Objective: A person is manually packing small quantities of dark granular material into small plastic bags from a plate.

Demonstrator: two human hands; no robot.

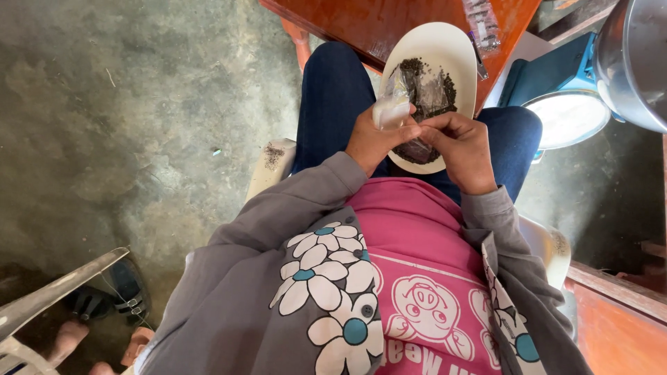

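Observation:
A small clear plastic bag (393, 104) is pinched between my left hand (375, 139) and my right hand (460, 147), just above my lap. Both hands' fingertips meet at the bag's lower edge. Under them a cream oval plate (455, 48) rests on my knees, holding dark, fine-grained stuff (445, 87) and what looks like another clear bag lying on it. My grey sleeves and pink shirt fill the lower view.
A reddish wooden table (375, 21) stands ahead with clear packets (483, 24) on it. A blue scale with a white dial (570, 114) and a metal pot (636, 59) are at right. A metal chair frame (55, 292) and someone's feet (76, 337) are at lower left.

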